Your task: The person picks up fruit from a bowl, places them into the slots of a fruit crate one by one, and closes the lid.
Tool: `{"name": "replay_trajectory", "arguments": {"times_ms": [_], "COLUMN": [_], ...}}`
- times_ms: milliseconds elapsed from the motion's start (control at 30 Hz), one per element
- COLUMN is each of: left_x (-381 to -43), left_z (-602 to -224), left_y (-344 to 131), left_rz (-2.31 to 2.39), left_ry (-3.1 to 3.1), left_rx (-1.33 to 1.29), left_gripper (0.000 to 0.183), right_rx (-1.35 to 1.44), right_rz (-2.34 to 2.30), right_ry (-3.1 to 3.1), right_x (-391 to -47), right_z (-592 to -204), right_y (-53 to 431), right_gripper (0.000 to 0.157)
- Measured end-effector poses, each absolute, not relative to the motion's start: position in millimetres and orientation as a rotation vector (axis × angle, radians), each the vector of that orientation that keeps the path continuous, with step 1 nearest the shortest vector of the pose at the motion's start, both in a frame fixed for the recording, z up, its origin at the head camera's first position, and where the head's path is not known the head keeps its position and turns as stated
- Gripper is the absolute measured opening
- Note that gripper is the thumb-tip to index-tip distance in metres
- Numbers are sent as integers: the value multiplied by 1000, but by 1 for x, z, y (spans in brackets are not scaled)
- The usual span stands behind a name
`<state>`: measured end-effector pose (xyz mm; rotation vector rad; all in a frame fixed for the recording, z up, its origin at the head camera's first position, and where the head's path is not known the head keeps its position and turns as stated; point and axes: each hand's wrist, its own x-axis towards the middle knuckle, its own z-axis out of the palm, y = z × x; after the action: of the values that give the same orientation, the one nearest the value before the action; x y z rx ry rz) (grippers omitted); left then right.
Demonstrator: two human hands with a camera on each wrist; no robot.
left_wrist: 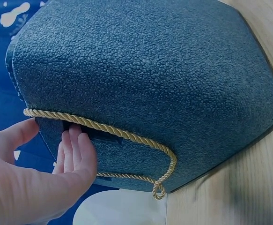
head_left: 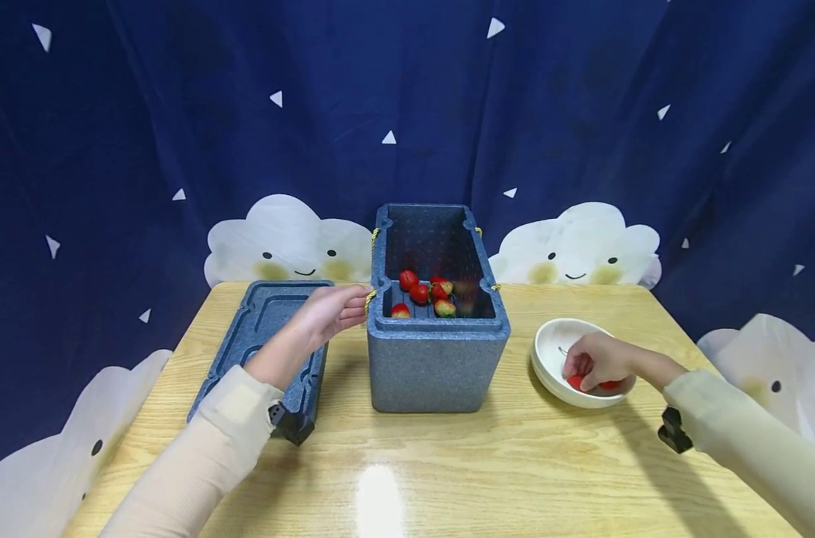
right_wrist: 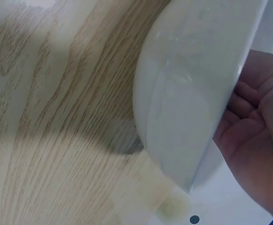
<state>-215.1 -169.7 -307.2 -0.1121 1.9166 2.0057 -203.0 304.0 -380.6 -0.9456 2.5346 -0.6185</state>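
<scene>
A dark blue foam box (head_left: 437, 370), its top uncovered, holds several strawberries (head_left: 419, 294) on its floor. My left hand (head_left: 336, 310) is at the box's left side, fingers loosely extended. In the left wrist view, the fingertips of this hand (left_wrist: 47, 164) reach into a dark slot below a gold rope (left_wrist: 141, 139), with the thumb near the rim. My right hand (head_left: 598, 359) is down in a white bowl (head_left: 548, 340), its thumb and fingers pinching a red strawberry (head_left: 577, 382). The bowl's wall hides those fingertips in the right wrist view.
To the left of the box, the box's blue lid (head_left: 273, 299) lies flat on the wooden table (head_left: 434, 478), partly under my left forearm. More red fruit (head_left: 609, 385) sits in the bowl beside my right hand. A dark blue curtain (head_left: 407, 90) hangs behind the table.
</scene>
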Motion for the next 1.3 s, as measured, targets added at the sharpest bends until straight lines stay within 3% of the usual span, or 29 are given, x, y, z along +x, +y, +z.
{"name": "replay_trajectory", "arguments": {"times_ms": [1300], "left_x": [-213], "left_z": [-306], "left_y": [-170], "left_rz": [2010], "left_ry": [1905], "left_rx": [-107], "left_gripper": [49], "right_rx": [-857], "right_rz": [-457], "right_ry": [2615], "right_x": [-217], "right_z": [-369], "right_y": [283], "right_gripper": [17]}}
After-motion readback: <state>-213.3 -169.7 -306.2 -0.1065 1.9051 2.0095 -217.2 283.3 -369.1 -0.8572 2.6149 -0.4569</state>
